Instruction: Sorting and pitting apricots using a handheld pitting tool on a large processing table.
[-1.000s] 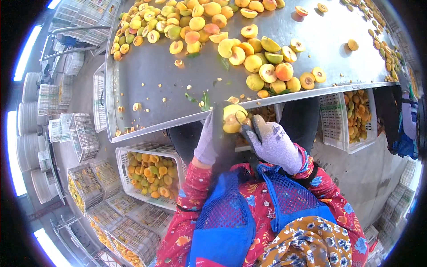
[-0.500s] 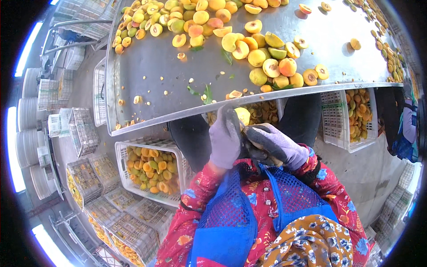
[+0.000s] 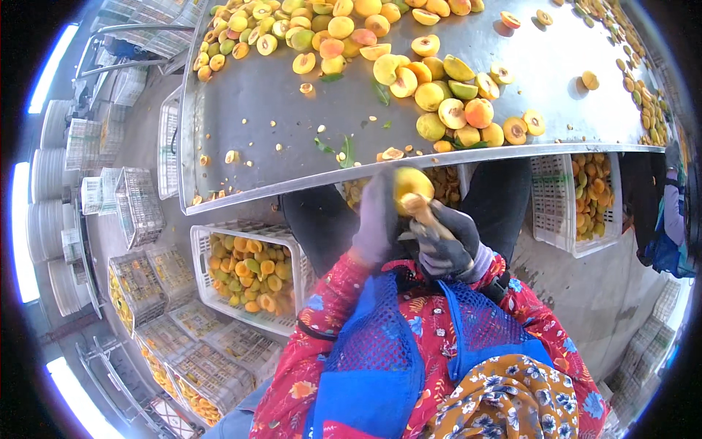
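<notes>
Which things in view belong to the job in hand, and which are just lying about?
Part of the job, it seems:
yellow fruit at the hands
left hand, blurred
right hand
metal table
fruit pile on it, some cut
white crate of fruit, left

Apparently just lying about:
green leaf on the table
pale bits near it
grey crate, farther left

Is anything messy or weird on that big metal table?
Yes, a little: a green leaf and small pale scraps lie scattered near the front edge of the metal table. They look like stray litter beside the heaped fruit.
</notes>
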A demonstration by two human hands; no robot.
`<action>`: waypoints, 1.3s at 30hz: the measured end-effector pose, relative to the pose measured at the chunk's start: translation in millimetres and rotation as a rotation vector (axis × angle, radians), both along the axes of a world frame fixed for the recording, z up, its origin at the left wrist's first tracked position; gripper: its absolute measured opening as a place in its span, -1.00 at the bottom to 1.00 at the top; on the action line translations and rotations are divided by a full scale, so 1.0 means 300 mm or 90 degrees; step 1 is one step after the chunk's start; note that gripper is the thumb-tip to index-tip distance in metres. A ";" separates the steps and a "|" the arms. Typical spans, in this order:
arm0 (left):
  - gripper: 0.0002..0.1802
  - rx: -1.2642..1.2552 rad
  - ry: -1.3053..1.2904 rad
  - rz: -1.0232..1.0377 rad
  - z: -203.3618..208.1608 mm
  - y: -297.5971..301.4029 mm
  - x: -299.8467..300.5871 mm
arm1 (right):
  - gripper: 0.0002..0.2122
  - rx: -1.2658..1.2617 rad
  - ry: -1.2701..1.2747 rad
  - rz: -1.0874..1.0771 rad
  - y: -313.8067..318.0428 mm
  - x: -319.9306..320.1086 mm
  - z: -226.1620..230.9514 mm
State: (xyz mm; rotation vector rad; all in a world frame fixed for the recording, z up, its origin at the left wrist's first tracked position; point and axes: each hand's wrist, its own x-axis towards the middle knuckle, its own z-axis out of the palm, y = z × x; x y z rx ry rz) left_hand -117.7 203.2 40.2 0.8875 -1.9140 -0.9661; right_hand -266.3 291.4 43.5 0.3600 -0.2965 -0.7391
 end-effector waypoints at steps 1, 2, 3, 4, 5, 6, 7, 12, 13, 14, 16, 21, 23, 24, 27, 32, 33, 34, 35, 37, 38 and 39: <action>-0.64 -0.112 -0.060 0.067 -0.034 -0.004 0.010 | -0.60 0.003 0.123 -0.081 0.012 0.001 0.041; -0.43 0.023 -0.053 0.026 -0.001 -0.014 0.020 | -0.61 0.008 0.225 -0.131 0.010 -0.009 0.089; -0.38 0.011 -0.073 0.038 -0.023 -0.021 0.064 | -0.62 0.030 0.355 -0.168 -0.003 -0.009 0.126; -0.32 -0.001 -0.093 0.051 -0.046 -0.026 0.104 | -0.63 0.065 0.526 -0.178 -0.015 -0.010 0.158; -0.36 0.036 -0.085 0.038 -0.005 -0.031 0.116 | -0.64 0.089 0.683 -0.170 -0.033 -0.015 0.172; -0.36 0.035 -0.088 0.042 0.016 -0.039 0.131 | -0.64 0.107 0.733 -0.116 -0.048 -0.036 0.182; -0.38 0.020 -0.094 0.038 0.032 -0.046 0.147 | -0.66 -0.036 0.827 -0.086 -0.040 -0.049 0.132; -0.56 0.386 0.085 0.074 -0.032 0.011 0.273 | -0.72 -0.305 1.117 -0.037 -0.074 -0.009 0.063; -0.59 0.394 0.065 0.083 -0.044 0.036 0.308 | -0.71 -0.330 1.174 -0.036 -0.075 -0.002 0.044; -0.60 0.392 0.039 0.100 -0.047 0.045 0.336 | -0.70 -0.400 1.264 -0.029 -0.077 -0.019 0.020; -0.60 0.382 -0.075 0.200 -0.016 0.064 0.406 | -0.67 -0.364 1.264 -0.014 -0.064 -0.040 -0.006; -0.45 0.244 -0.314 0.645 -0.142 0.190 0.717 | -0.62 -0.252 1.290 0.005 0.000 -0.074 -0.119; -0.24 0.322 -0.285 0.755 -0.184 0.243 0.849 | -0.75 -0.282 1.339 -0.041 0.025 -0.101 -0.210; -0.26 0.340 -0.291 0.807 -0.216 0.277 0.917 | -0.80 -0.265 1.320 -0.055 0.013 -0.070 -0.165; -0.35 0.355 -0.364 0.880 -0.393 0.385 1.136 | -0.84 -0.271 1.320 -0.068 -0.020 -0.011 -0.085; -0.71 0.301 -0.614 0.853 -0.452 0.421 1.256 | -0.62 -0.231 1.277 0.027 -0.005 -0.105 -0.168; -0.73 0.320 -0.690 0.830 -0.440 0.411 1.254 | -0.62 -0.288 1.318 0.027 -0.008 -0.105 -0.174; -0.73 0.337 -0.765 0.805 -0.433 0.402 1.256 | -0.64 -0.313 1.333 0.022 -0.006 -0.109 -0.169; -0.75 0.368 -0.864 0.783 -0.431 0.403 1.280 | -0.65 -0.346 1.340 0.020 -0.014 -0.096 -0.153; -0.70 0.428 -0.866 0.761 -0.412 0.384 1.301 | -0.68 -0.323 1.310 -0.021 -0.023 -0.073 -0.105; -0.64 0.490 -0.871 0.740 -0.395 0.378 1.309 | -0.71 -0.273 1.267 -0.054 -0.032 -0.049 -0.057; -0.65 0.449 -0.858 0.759 -0.413 0.378 1.332 | -0.76 -0.202 1.210 -0.089 -0.047 -0.009 -0.002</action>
